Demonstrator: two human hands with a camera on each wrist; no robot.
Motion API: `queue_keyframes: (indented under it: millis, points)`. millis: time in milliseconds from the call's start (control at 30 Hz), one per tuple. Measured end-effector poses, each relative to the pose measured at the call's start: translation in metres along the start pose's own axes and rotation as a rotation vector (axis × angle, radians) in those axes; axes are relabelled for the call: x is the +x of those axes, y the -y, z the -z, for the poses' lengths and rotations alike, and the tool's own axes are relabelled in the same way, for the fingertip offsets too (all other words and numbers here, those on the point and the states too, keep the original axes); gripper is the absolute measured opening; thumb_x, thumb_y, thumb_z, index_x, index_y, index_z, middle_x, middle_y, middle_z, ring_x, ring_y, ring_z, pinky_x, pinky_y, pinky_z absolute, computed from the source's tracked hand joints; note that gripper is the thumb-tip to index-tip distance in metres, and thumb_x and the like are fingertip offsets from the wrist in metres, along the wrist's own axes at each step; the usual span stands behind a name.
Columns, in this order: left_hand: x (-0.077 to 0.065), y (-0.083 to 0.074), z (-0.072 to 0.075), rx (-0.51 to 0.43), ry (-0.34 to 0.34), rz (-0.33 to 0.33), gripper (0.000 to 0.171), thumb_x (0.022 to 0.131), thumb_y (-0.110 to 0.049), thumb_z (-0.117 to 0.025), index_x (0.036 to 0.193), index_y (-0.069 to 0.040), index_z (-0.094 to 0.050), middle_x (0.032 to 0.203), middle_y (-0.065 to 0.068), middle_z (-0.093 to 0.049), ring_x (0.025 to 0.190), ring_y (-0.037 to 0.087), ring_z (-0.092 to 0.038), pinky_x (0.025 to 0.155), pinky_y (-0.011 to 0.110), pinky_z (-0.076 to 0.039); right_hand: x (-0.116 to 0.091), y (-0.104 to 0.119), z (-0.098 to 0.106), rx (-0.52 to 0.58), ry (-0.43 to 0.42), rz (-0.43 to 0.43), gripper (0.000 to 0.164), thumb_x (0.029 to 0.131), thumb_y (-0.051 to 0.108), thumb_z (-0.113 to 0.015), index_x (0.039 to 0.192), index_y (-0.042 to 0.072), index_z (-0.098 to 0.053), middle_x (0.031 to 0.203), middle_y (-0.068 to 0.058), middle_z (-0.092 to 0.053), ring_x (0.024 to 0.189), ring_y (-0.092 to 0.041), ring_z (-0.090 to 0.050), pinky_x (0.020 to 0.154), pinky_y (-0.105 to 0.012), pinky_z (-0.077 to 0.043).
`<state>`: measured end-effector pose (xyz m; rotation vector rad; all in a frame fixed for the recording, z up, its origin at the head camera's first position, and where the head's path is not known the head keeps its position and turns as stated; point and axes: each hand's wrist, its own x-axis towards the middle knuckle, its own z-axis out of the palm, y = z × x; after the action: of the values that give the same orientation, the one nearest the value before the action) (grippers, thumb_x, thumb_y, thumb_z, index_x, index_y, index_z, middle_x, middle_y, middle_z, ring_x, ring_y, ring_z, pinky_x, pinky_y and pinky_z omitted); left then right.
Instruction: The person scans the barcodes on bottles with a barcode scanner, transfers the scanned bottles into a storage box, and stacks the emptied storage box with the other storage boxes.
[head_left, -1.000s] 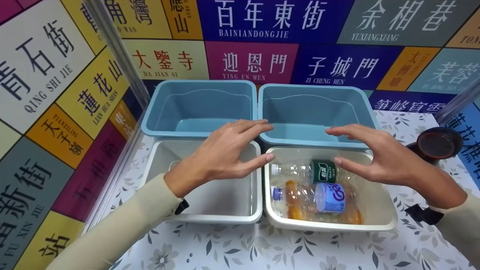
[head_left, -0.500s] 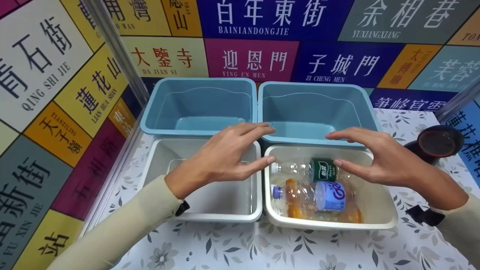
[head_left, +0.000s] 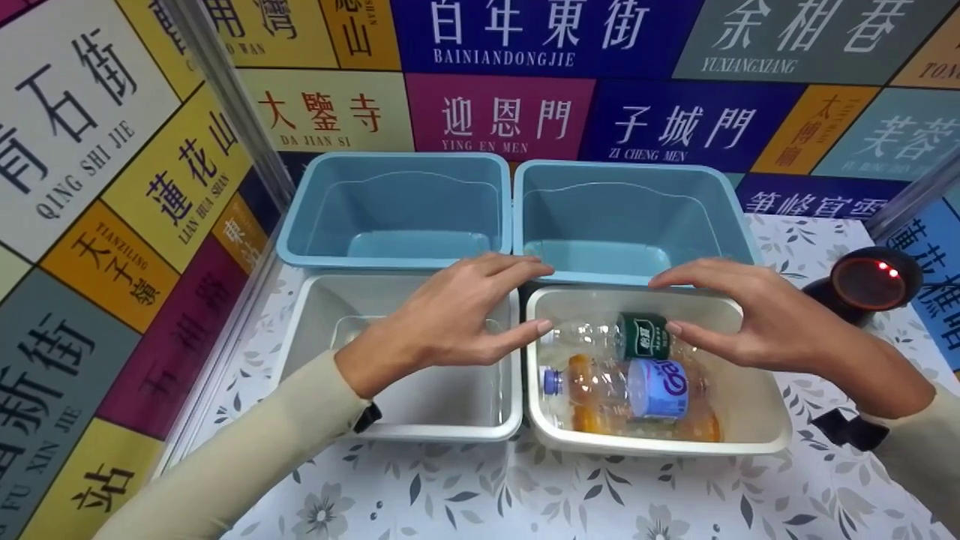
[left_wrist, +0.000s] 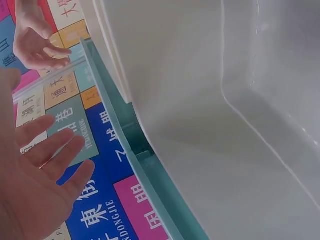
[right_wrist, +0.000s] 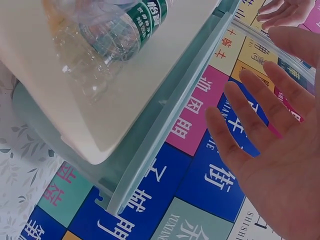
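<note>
My left hand (head_left: 457, 319) hovers over the front left white bin (head_left: 405, 433), fingers loosely extended and holding nothing; in the left wrist view its fingers spread apart. My right hand (head_left: 757, 319) hangs above the right part of the front right white bin (head_left: 757, 420), fingers and thumb apart with nothing between them. Inside that bin lie a clear bottle with a green label (head_left: 643, 335) and a bottle with a purple cap and blue-purple label (head_left: 658, 388). Orange-tinted plastic (head_left: 592, 420) shows beneath them, partly hidden.
Two blue bins stand behind the white ones, a left blue bin (head_left: 394, 262) and a right blue bin (head_left: 634, 169). A dark round-topped device (head_left: 874, 281) with red lights stands at the right. Printed panels (head_left: 499, 112) wall the back and left; a leaf-patterned cloth (head_left: 450, 487) covers the table.
Both hands hold nearly the same place and pose. The view shifts slightly, and red lights now show on the dark device at the right.
</note>
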<state>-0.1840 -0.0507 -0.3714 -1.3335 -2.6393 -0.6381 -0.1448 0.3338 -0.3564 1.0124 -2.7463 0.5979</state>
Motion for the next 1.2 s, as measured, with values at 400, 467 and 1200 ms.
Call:
queue_keyframes:
  millis: [400,467,1200]
  points:
    - [-0.0016,0.0025,-0.0071,-0.011,0.046,0.018,0.069,0.105,-0.071,-0.048,0.156,-0.025,-0.056,0.154,0.003,-0.064,0.139,0.024,-0.063,0.117,0.051,-0.052,-0.0007,-0.0025,-0.005,0.019,0.016,0.035,0.053,0.088,0.018,-0.091,0.135,0.034,-0.073,0.135,0.011,-0.074,0.132,-0.009,-0.065,0.114,-0.007,-0.035]
    - [-0.002,0.003,-0.0077,-0.009,0.052,0.02,0.069,0.104,-0.071,-0.049,0.156,-0.025,-0.056,0.154,0.003,-0.064,0.14,0.025,-0.063,0.117,0.051,-0.052,-0.0005,-0.0025,-0.0056,0.016,0.024,0.025,0.053,0.088,0.018,-0.091,0.135,0.034,-0.073,0.135,0.011,-0.074,0.131,-0.012,-0.067,0.114,-0.007,-0.035]
    - [0.0006,0.0068,-0.0102,0.039,0.143,-0.001,0.064,0.105,-0.062,-0.055,0.153,-0.02,-0.06,0.152,0.002,-0.067,0.132,0.024,-0.068,0.111,0.046,-0.057,0.0025,0.0001,-0.0083,0.027,0.108,-0.019,0.046,0.091,0.023,-0.089,0.133,0.033,-0.074,0.134,0.009,-0.075,0.13,-0.026,-0.069,0.103,-0.063,-0.058]
